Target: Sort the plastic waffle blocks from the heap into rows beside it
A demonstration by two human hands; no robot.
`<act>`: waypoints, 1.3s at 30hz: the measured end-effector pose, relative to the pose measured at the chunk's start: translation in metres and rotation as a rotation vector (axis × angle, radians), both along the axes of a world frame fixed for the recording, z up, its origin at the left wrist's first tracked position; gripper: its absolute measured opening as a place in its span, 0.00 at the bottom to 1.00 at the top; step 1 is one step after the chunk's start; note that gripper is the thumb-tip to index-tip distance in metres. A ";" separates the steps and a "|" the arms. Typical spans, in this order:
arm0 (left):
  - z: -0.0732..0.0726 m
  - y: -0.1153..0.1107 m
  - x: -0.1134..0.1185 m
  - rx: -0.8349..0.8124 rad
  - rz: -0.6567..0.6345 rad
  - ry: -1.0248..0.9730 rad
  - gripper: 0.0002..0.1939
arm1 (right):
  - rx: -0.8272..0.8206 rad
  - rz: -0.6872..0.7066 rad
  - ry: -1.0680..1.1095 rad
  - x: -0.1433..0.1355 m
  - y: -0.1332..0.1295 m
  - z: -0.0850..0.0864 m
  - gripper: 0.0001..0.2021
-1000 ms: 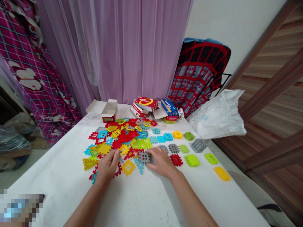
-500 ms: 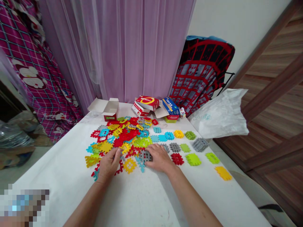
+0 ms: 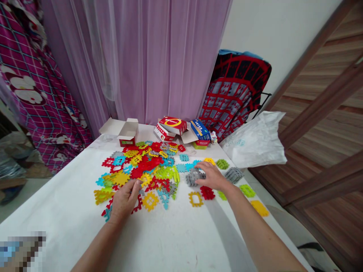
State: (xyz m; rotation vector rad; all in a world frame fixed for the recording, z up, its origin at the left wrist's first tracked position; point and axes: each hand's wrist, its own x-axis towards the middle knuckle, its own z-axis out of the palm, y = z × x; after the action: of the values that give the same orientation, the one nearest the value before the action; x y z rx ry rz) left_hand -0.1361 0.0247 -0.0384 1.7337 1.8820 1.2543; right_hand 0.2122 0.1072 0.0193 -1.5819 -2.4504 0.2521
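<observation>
My right hand [image 3: 212, 176] is closed on a grey toothed building tile [image 3: 194, 176], over the right part of the table. Other grey tiles lie directly beneath or beside it, partly covered by the hand. Close by are a red tile [image 3: 207, 193] and a yellow square frame tile [image 3: 195, 199]. At the near left edge of a mixed heap of plastic tiles [image 3: 147, 166] is my left hand [image 3: 124, 199]. Its thumb and fingers are pressed together; whatever they hold, if anything, is hidden. A yellow tile [image 3: 150, 201] lies to its right.
Sorted tiles spread along the right side, including a green tile [image 3: 247, 190] and grey tiles [image 3: 234, 175]. An open box [image 3: 128, 133], red boxes [image 3: 172, 125] and a blue box [image 3: 200, 129] line the back. A white plastic bag [image 3: 253, 141] is at the table's right edge.
My right hand has carried the grey tile rightward, from the heap's edge to the other grey tiles. My left hand stays by the heap. The view has shifted slightly.
</observation>
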 end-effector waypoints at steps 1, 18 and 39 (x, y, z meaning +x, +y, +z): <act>0.000 0.000 0.000 -0.002 0.003 0.003 0.22 | -0.022 -0.009 -0.016 0.005 0.004 0.000 0.27; -0.004 0.000 -0.001 -0.010 0.027 0.019 0.22 | -0.150 0.038 -0.095 0.001 0.010 -0.014 0.30; -0.002 0.000 -0.001 -0.014 0.002 0.019 0.22 | -0.166 0.070 -0.122 0.001 0.015 -0.019 0.30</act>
State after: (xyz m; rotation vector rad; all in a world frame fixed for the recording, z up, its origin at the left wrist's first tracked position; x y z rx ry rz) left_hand -0.1368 0.0248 -0.0409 1.7426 1.8991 1.2266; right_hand 0.2128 0.1226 0.0005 -1.6223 -2.6425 0.3918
